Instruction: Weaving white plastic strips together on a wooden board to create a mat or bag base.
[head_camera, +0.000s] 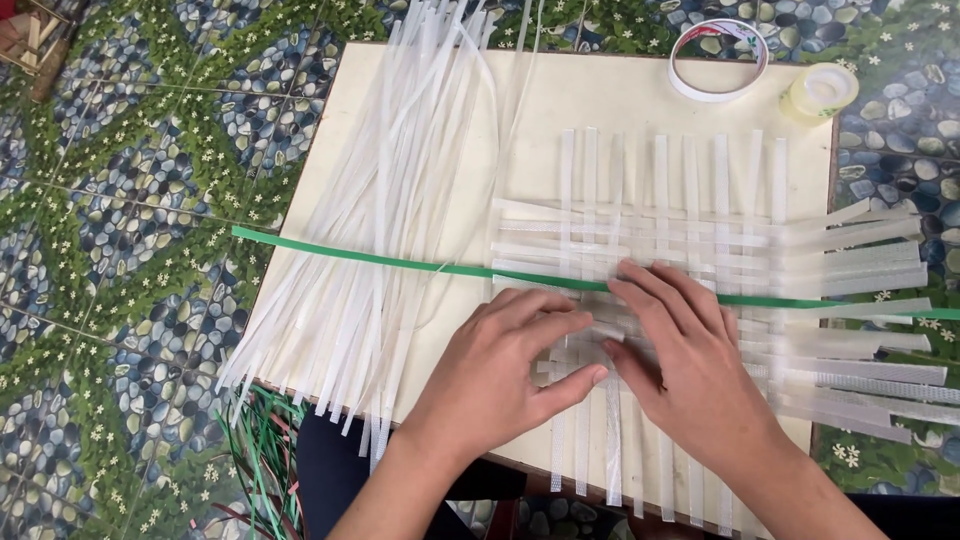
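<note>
Left hand (510, 365): palm down on the weave (680, 270), fingers spread and flat, fingertips pressing white strips near the mat's lower left; it grips nothing.

Right hand (690, 355): palm down just beside the left, fingers extended toward the upper left, thumb near the left hand's fingertips; flat on the strips, grasping nothing.

Weave: lattice of translucent white plastic strips, upright ones crossed by level ones, lying on the right half of the board (560, 110). Loose strip ends stick out past the board's right edge and lower edge.

Green strip (340, 253): one long narrow band, running from beyond the board's left edge across the weave to the right edge of view, passing just above both hands; whether it is threaded through the uprights cannot be told.

Bundle (390, 200): loose white strips heaped on the board's left half, fanning toward the lower left.

Board: pale, flat, rectangular, carrying all the above.

Tape ring (718, 58): white, at the board's top edge.

Tape roll (820, 92): small, clear yellowish, just right of the ring.

Scraps (262, 455): green strips below the board's lower left corner.

Floor (120, 200): pebble and leaf pattern.
</note>
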